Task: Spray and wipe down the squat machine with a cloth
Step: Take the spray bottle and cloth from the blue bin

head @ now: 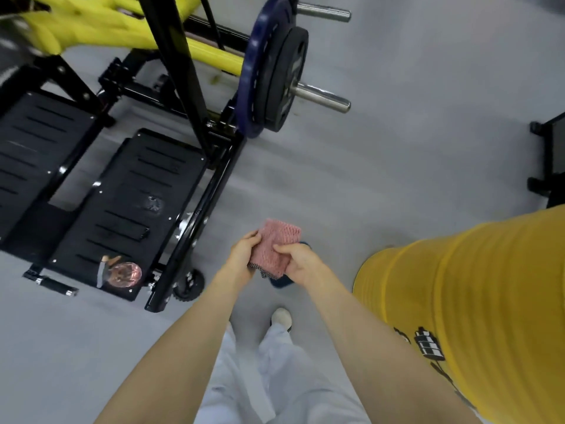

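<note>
A folded pink cloth (pixel 276 246) is held in front of me over the grey floor, between both hands. My left hand (pixel 243 252) grips its left edge and my right hand (pixel 301 261) grips its right side with the thumb on top. The squat machine (pixel 128 185) stands to the left, with black slotted foot plates, a black frame and yellow arms (pixel 101 29) at the top. A spray bottle (pixel 120 273) with a pinkish body and grey trigger lies on the near corner of the right foot plate. Wet spots show on that plate.
Weight plates (pixel 275 78) hang on a steel peg at the machine's right side, with a second peg (pixel 324 12) above. A machine wheel (pixel 188 284) sits near my feet. Part of another black frame (pixel 547 157) is at the right edge. Grey floor lies between.
</note>
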